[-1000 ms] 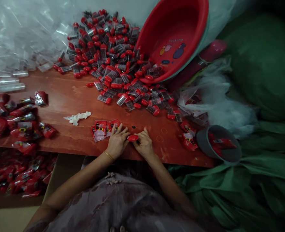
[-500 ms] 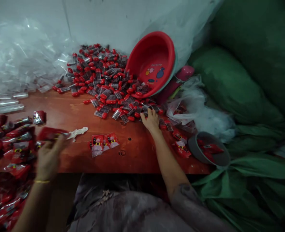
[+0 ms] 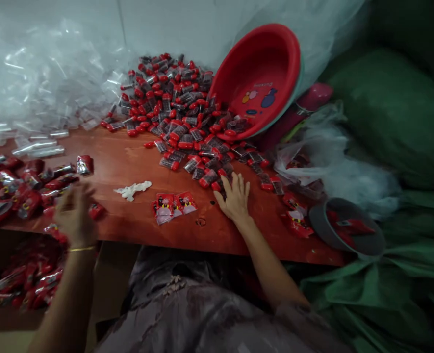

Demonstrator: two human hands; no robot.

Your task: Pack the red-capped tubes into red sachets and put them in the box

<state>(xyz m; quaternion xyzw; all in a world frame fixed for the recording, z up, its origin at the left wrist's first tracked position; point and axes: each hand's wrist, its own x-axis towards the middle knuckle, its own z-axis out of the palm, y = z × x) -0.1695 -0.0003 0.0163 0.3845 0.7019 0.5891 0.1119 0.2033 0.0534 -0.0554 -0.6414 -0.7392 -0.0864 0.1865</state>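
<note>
My left hand (image 3: 75, 215) is above the heap of red wrapped packets (image 3: 29, 203) at the left, its fingers apart and slightly blurred, with nothing visible in them. A single red packet (image 3: 96, 211) lies on the table just beside it. My right hand (image 3: 235, 198) is spread at the near edge of a large pile of small clear containers with red caps (image 3: 180, 132). Its fingertips are next to a few of these containers; whether they touch is hard to see. Between the hands lie flat red printed sachets (image 3: 174, 206) and a crumpled white scrap (image 3: 132, 190).
A red basin (image 3: 264, 63) leans tilted behind the pile. Clear plastic sleeves (image 3: 47, 88) are heaped at the back left. At the right are a grey bowl (image 3: 319, 223) with red packets, a white plastic bag (image 3: 349, 166) and green sacks (image 3: 386, 122). A box of red packets (image 3: 36, 272) stands below left.
My left hand has let go of the red packet it held. My right hand has drawn slightly nearer, with fingers more spread. The whole view has shifted.
</note>
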